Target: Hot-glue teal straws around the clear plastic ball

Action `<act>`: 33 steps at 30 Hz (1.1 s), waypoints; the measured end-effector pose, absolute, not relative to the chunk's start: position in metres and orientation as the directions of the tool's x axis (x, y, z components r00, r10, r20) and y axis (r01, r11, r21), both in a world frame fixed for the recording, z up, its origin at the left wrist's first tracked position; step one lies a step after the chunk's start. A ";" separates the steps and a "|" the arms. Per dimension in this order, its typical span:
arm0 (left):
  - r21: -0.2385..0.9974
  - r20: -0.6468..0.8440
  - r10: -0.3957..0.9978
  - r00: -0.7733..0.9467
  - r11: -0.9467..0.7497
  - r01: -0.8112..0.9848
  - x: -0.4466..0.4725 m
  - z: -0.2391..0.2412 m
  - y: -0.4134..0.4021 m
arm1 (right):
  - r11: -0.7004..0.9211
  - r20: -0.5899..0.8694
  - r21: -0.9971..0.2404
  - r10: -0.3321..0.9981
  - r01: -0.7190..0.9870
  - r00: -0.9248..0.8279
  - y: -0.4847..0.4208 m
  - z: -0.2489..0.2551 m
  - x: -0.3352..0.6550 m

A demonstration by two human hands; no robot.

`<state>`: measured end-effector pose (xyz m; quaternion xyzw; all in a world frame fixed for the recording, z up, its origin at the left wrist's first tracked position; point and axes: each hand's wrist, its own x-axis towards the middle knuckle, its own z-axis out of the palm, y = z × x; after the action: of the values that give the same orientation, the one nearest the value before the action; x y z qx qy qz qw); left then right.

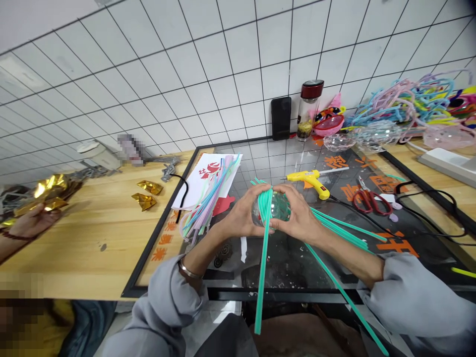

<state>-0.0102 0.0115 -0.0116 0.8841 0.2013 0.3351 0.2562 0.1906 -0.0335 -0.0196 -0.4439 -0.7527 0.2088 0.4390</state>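
Note:
Between my two hands is a clear plastic ball (279, 207), with green pipe cleaners (265, 203) laid side by side across its left part. One long green strand hangs down from it past the table edge. My left hand (243, 213) wraps round the ball's left side, thumb low on the strips. Round the right side curls my right hand (299, 213), its thumb near the strips' lower end. More green pipe cleaners (344, 229) lie under and beside my right forearm. The palms hide part of the ball.
A yellow glue gun (314, 182) and red-handled scissors (372, 201) lie to the right, with a black cord. Pastel pipe cleaners (211, 193) rest on white paper at left. A phone (281, 118) and glass bottle (308, 111) stand behind. At far left, another person's hand (35, 220) holds gold foil.

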 end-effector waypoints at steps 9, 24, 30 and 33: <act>0.555 0.496 0.497 0.712 -0.812 0.181 -0.011 -0.009 0.012 | 0.515 0.474 -0.703 0.853 0.490 -0.216 -0.033 -0.023 0.189; 0.627 0.463 0.570 0.679 -0.752 0.204 -0.008 -0.005 0.007 | 0.499 0.442 -0.749 0.867 0.436 -0.231 -0.034 -0.022 0.190; 0.774 0.365 0.645 0.672 -0.611 0.166 -0.008 -0.003 0.004 | 0.486 0.423 -0.770 0.874 0.414 -0.238 -0.035 -0.021 0.190; 0.813 0.320 0.666 0.674 -0.559 0.166 -0.009 -0.002 0.004 | 0.470 0.408 -0.787 0.883 0.400 -0.234 -0.036 -0.019 0.190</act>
<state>-0.0088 0.0037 -0.0023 0.8246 0.2524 0.3153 0.3962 0.1896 -0.0360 -0.0195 -0.4358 -0.7359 0.2745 0.4396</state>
